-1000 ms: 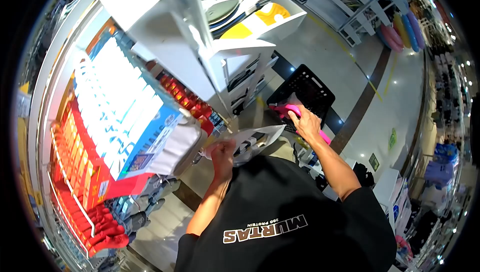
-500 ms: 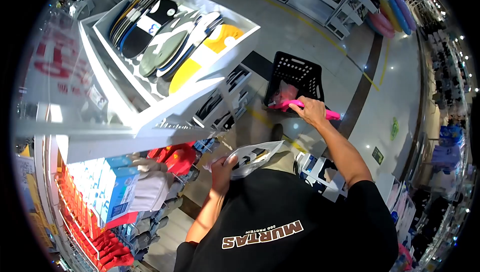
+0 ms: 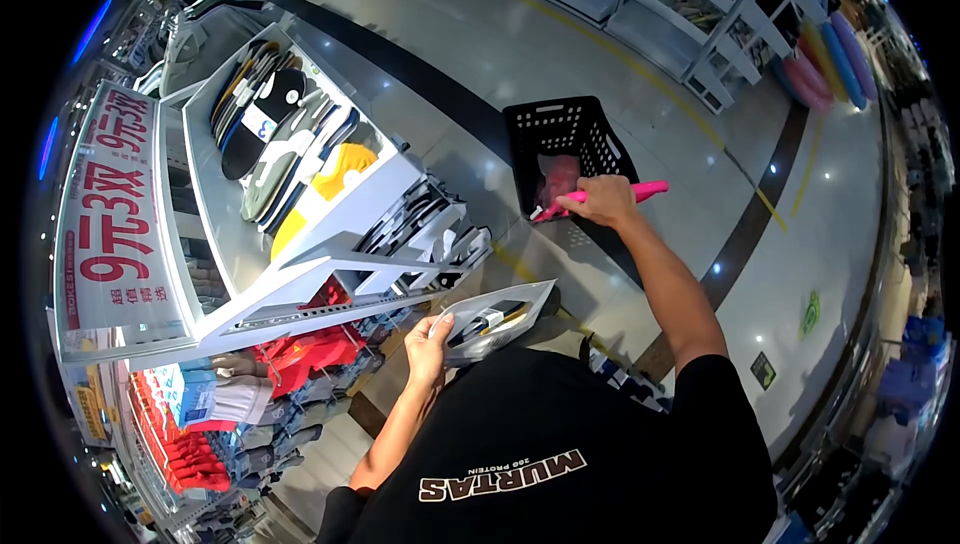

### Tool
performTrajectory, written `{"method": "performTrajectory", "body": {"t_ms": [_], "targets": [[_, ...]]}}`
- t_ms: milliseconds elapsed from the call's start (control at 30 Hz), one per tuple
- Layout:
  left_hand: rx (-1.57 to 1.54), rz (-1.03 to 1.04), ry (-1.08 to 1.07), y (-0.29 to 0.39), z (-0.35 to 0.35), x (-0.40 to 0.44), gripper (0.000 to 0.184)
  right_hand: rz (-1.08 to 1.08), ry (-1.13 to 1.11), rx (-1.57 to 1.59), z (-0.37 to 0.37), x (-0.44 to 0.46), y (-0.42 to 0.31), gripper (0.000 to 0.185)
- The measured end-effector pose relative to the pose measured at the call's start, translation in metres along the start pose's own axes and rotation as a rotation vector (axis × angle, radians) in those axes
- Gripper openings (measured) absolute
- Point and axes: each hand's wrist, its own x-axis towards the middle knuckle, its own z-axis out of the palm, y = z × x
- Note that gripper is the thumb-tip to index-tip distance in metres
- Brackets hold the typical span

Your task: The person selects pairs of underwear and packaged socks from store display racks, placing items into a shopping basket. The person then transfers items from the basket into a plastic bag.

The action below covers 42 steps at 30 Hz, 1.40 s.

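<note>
My left hand (image 3: 428, 346) pinches the edge of a whitish plastic bag (image 3: 520, 306) in front of my chest. Dark and yellow flat pieces show inside the bag. With my right arm stretched forward, my right hand (image 3: 606, 202) is closed round the bright pink handle (image 3: 650, 189) of a black shopping basket (image 3: 610, 149). The basket has perforated walls and stands on the floor. Inside it lies a reddish item in clear wrapping (image 3: 558, 176), partly hidden by the basket wall and my hand.
At left, a white display bin (image 3: 225, 234) holds rows of flat insoles or socks (image 3: 290, 144), beside a red-lettered sign (image 3: 115, 214). Red socks (image 3: 300, 359) hang below it. White shelving (image 3: 680, 4) and coloured swim rings (image 3: 825, 59) stand farther back on the tiled floor (image 3: 440, 54).
The view has shifted, with the display bin now lower and more of its sign showing. The basket appears farther left. Both hands keep their grips on the bag and handle.
</note>
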Motion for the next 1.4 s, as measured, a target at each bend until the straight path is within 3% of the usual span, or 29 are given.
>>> {"method": "performTrajectory", "body": {"t_ms": [300, 567, 600, 767, 867, 967, 1000, 1033, 1067, 1133, 1200, 1233, 1333, 1400], "targets": [[-0.207, -0.021, 0.074, 0.013, 0.076, -0.016, 0.020, -0.123, -0.107, -0.018, -0.012, 0.074, 0.050, 0.068], [-0.093, 0.008, 0.035, 0.017, 0.108, 0.026, 0.021, -0.145, -0.193, -0.038, -0.024, 0.123, 0.068, 0.071], [-0.036, 0.003, 0.036, 0.010, 0.109, 0.039, 0.022, -0.162, -0.096, -0.012, -0.012, 0.128, 0.074, 0.068], [-0.063, 0.056, 0.029, 0.040, 0.138, 0.068, 0.027, -0.167, -0.101, 0.003, -0.014, 0.147, 0.077, 0.065], [0.071, 0.026, 0.054, 0.044, 0.135, 0.090, 0.036, -0.273, 0.085, 0.093, -0.013, 0.145, 0.070, 0.040], [0.097, 0.172, 0.126, 0.041, 0.136, 0.108, 0.034, -0.351, 0.554, 0.312, -0.020, 0.126, 0.023, 0.028], [0.139, 0.074, 0.118, 0.064, 0.136, 0.101, 0.031, -0.276, 0.509, 0.476, -0.024, 0.118, 0.004, 0.021], [0.034, 0.048, 0.134, 0.034, 0.139, 0.121, 0.030, -0.172, 0.445, 0.634, -0.024, 0.099, -0.014, 0.014], [0.065, 0.082, 0.139, 0.057, 0.141, 0.111, 0.031, -0.018, 0.226, 0.855, -0.018, 0.082, -0.024, 0.013], [0.095, -0.002, 0.121, 0.071, 0.143, 0.109, 0.041, -0.115, -0.210, 0.934, -0.032, 0.066, -0.050, 0.018], [0.110, 0.028, 0.123, 0.075, 0.144, 0.115, 0.037, -0.173, -0.419, 0.981, -0.011, 0.060, -0.060, 0.021], [0.047, 0.017, 0.145, 0.073, 0.148, 0.115, 0.033, -0.092, -0.539, 0.936, -0.010, 0.065, -0.062, 0.021], [0.050, -0.031, 0.235, 0.081, 0.157, 0.112, 0.033, -0.291, -0.590, 0.724, 0.009, 0.083, -0.044, 0.033], [0.016, 0.061, 0.255, 0.074, 0.164, 0.113, 0.033, -0.474, -0.549, 0.603, 0.020, 0.092, -0.035, 0.043]]}}
